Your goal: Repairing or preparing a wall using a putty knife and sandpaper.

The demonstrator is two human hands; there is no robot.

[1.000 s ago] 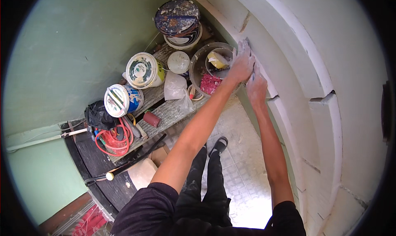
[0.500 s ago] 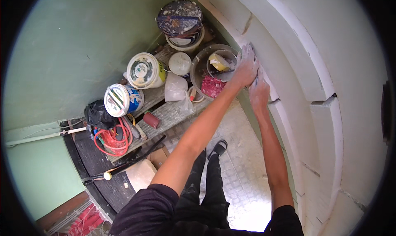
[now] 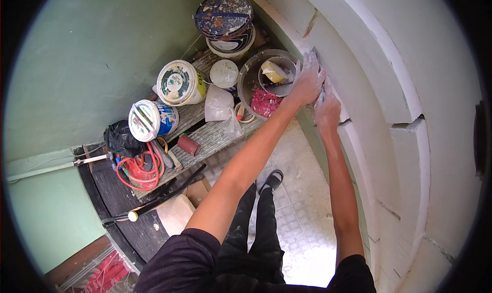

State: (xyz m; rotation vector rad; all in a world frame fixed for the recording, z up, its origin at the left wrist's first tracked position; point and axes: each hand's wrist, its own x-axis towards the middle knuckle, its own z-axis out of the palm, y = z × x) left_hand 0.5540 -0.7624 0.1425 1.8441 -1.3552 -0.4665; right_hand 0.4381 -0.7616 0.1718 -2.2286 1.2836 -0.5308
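Both hands are at the white moulded edge [image 3: 334, 99] of the wall on the right. My right hand [image 3: 328, 111], dusted white, is closed around what looks like a putty knife [image 3: 315, 52]; its thin grey blade shows beyond my fingertips, and most of it is hidden. My left hand [image 3: 306, 84], also whitened, lies just ahead with fingers stretched out and pressed along the blade. Left of my hands is a large grey tub [image 3: 246, 77] holding a smaller bowl, a yellow sponge [image 3: 274, 72] and a pink, shaggy cloth [image 3: 265, 103].
A plank bench [image 3: 205, 139] carries lidded buckets [image 3: 177, 83], a dark-lidded pail [image 3: 224, 16], a plastic bag [image 3: 219, 104], a maroon roll [image 3: 188, 145] and a red hose [image 3: 154, 177]. A black rail [image 3: 169, 193] crosses below. Stepped white mouldings [image 3: 405, 108] curve along the right wall.
Both hands have shifted slightly along the wall edge, and the fingers of my left hand are a little more spread. The view has tilted a little.
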